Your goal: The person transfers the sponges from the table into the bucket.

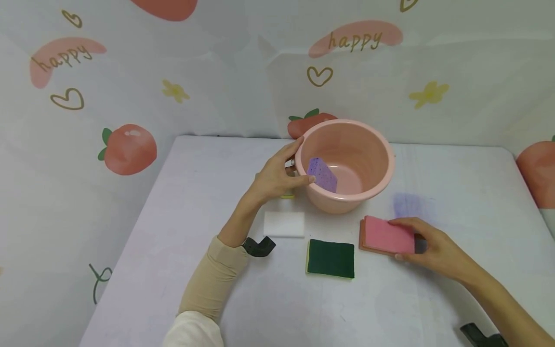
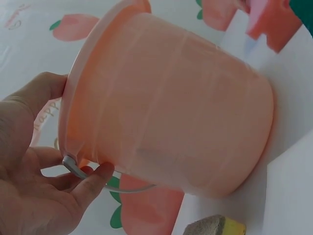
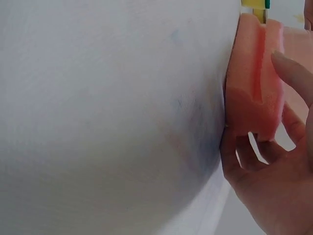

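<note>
two hands are at work: the left hand (image 1: 279, 176) grips the rim of a pink bucket (image 1: 336, 206), thumb and fingers clamped on its left side, while a purple sponge (image 1: 322, 174) leans inside against the wall. the right hand (image 1: 435, 246) pinches a pink sponge (image 1: 388, 235) between thumb and fingers, in front of the bucket and to its right. nearby on the table (image 1: 269, 303) lie a dark green pad (image 1: 331, 259) and a white block (image 1: 284, 224).
</note>
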`<action>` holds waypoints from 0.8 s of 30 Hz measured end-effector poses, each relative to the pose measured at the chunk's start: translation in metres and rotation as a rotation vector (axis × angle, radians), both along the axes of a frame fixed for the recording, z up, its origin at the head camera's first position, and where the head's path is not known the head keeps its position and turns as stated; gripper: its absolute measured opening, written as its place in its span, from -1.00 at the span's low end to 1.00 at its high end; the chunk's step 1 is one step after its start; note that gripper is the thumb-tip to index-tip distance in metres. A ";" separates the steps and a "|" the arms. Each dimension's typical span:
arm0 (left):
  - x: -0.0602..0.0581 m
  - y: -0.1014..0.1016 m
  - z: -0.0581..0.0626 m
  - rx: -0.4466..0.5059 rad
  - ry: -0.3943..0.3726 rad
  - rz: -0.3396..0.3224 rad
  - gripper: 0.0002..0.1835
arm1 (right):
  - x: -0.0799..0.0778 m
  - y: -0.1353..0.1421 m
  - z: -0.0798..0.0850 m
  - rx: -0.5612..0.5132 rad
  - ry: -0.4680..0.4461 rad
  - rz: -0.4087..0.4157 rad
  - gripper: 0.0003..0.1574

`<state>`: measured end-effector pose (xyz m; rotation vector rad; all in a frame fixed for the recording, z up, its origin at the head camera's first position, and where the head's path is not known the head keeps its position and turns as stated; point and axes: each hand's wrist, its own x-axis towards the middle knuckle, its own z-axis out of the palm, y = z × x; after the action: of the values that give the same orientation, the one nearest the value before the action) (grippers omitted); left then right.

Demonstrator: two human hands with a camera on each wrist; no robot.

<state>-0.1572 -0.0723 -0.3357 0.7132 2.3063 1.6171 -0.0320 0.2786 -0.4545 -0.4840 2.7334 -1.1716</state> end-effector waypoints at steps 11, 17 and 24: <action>0.000 0.000 0.001 0.026 -0.016 -0.009 -0.05 | 0.000 -0.002 0.004 0.020 0.030 -0.026 -0.05; -0.001 -0.001 0.002 0.023 -0.010 -0.010 -0.04 | -0.001 -0.004 0.011 0.022 0.042 -0.018 -0.12; 0.000 0.000 0.000 0.028 -0.007 0.000 -0.05 | 0.000 -0.004 0.016 -0.061 0.007 -0.016 -0.12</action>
<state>-0.1571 -0.0728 -0.3353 0.7123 2.2824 1.6529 -0.0318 0.2747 -0.4385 -0.4747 2.7195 -1.2626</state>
